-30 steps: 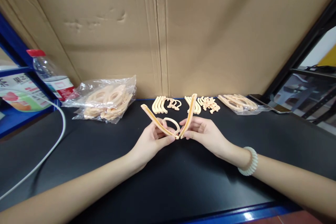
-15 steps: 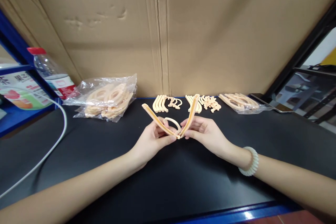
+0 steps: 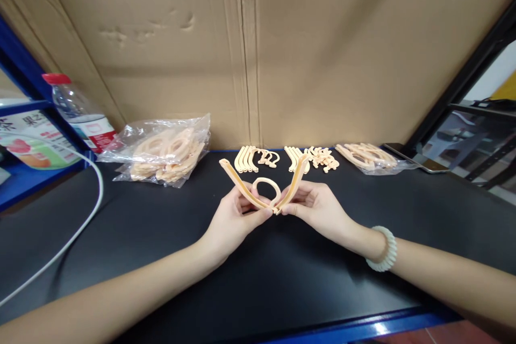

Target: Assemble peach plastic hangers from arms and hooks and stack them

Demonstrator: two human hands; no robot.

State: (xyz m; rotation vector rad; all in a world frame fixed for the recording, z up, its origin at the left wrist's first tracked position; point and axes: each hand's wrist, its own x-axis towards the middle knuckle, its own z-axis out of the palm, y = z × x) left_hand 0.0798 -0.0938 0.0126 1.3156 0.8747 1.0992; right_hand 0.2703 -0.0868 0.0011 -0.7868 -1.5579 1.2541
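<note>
My left hand (image 3: 237,215) is closed on a beige plastic hanger arm (image 3: 241,185), a curved, grooved strip that slants up to the left. Its thumb presses near the strip's lower end. In my right hand (image 3: 320,207), thumb and fingers grip a matching hanger arm (image 3: 297,178) slanting up to the right. The two lower ends meet between my thumbs, forming a V above the table. A beige curved hook (image 3: 269,179) rises between the arms from that joint. Fingers partly hide how the pieces fit together.
Along the back of the black table (image 3: 258,290) lie rows of hanger arms (image 3: 245,159), several hooks (image 3: 269,158) and small joint pieces (image 3: 322,158). Clear bags of beige parts sit at left (image 3: 165,153) and right (image 3: 365,157). A white cable (image 3: 94,199) crosses the left side.
The hook between the two arms has swung into fuller view and looks rounder. The right arm's upper end has tilted slightly outward to the right. Both hands have barely moved.
</note>
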